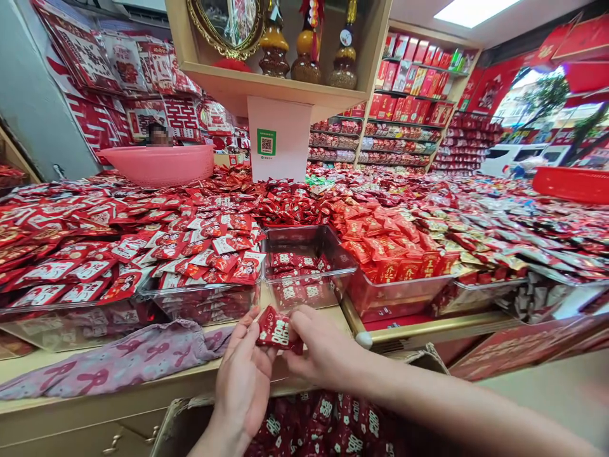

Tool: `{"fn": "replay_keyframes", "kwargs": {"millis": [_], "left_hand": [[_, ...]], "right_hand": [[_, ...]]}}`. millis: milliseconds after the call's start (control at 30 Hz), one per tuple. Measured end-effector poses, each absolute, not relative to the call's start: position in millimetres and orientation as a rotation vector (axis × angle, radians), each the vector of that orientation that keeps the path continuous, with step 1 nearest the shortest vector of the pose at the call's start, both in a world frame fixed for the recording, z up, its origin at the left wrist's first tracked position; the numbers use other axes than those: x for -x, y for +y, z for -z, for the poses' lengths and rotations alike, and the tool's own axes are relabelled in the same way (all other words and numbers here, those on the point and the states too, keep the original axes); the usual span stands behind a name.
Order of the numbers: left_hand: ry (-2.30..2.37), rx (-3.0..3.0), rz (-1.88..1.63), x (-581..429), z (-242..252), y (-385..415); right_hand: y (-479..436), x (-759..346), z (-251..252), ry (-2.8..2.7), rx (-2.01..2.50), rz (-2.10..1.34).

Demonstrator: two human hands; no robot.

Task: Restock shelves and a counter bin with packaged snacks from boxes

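Between my two hands is a small dark red candy packet [278,329] with white double-happiness print. My left hand [243,381] grips its left edge between thumb and fingers. On its right edge, my right hand [316,349] is closed in a pinch. Below both hands is an open cardboard box [178,416] with many similar dark red packets [328,425] in it. Just beyond the hands stands a clear plastic bin [311,244] with a low layer of the same kind of packets [304,282] at its bottom.
Heaped bins of red-and-white packets [204,251] lie left, orange-red packets [390,244] right. A patterned pink cloth [128,358] rests on the counter edge. Farther back are a pink basket [162,166], a white QR-code panel [285,139], an overhanging shelf [285,86] and a person behind the basket.
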State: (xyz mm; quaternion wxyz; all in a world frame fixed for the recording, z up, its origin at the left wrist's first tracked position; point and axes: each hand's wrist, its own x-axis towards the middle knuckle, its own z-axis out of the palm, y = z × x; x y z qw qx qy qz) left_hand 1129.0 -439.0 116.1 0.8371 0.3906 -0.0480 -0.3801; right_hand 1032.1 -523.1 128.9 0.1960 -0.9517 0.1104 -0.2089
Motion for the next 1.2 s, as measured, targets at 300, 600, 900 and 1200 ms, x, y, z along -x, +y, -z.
{"fn": "replay_keyframes", "kwargs": {"millis": [300, 600, 900, 1200], "left_hand": [[-0.108, -0.936, 0.837, -1131.1, -112.0, -438.7], [-0.153, -0.934, 0.859, -1130.9, -108.5, -434.8], [-0.193, -0.958, 0.89, -1130.5, -108.4, -433.8], [-0.237, -0.984, 0.891, -1129.0, -109.0, -434.9]], "right_hand": [[-622.3, -1081.5, -205.3, 0.696, 2.808, 0.356], [-649.7, -1150.7, -169.3, 0.65, 2.868, -0.373], [-640.9, -1146.5, -170.4, 0.7, 2.993, -0.437], [-658.0, -1144.7, -163.8, 0.619, 2.874, -0.372]]}}
